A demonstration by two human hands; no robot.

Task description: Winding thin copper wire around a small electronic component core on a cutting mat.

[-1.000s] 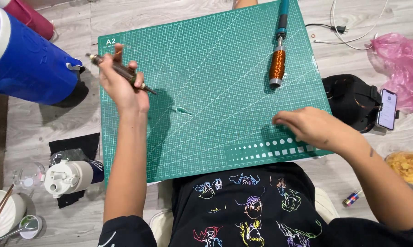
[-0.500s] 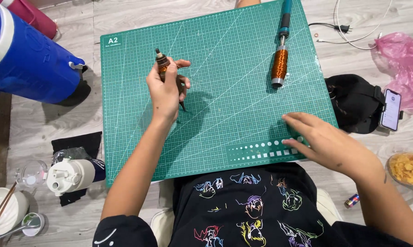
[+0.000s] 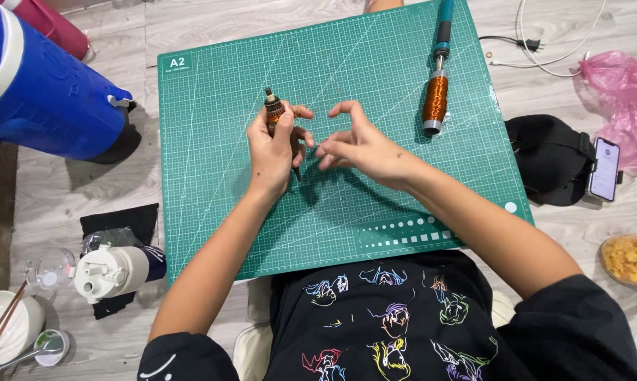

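We saw the green cutting mat on the floor, a blue cooler beside it. Over the mat, the left hand gripped 1 small copper-wound tool; the right hand hovered just beside, fingers loosely curled, holding nothing.

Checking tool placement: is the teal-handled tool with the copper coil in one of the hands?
No: the teal-handled tool lies on the green cutting mat, apart from both hands; the left hand holds a small dark tool.
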